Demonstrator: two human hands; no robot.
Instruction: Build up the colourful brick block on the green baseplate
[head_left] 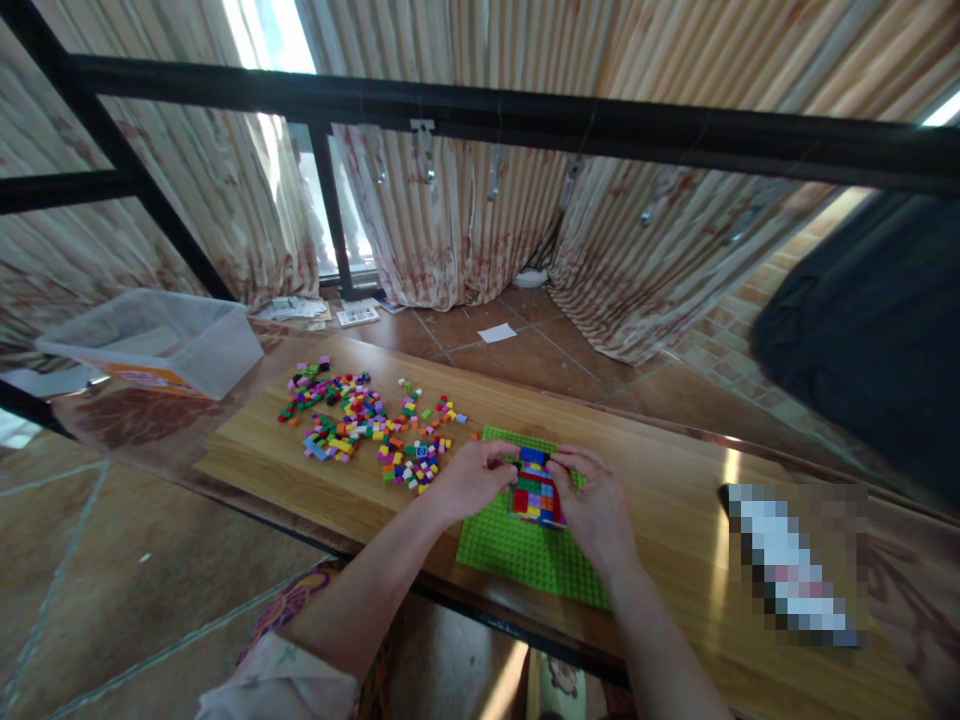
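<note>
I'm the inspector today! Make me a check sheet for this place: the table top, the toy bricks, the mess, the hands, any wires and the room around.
Surface: wooden table, light streak near its right end.
Job's things: green plate bearing a block of joined bricks; many loose bricks scattered to its left.
Clutter: see-through box left of the loose bricks; blurred-out thing on the right.
Grip: left hand and right hand on either side of the block; too small to tell if either pinches a brick.
Cables: nothing seen.
Surroundings: striped curtains, black bar, tiled floor, white paper on it.
</note>
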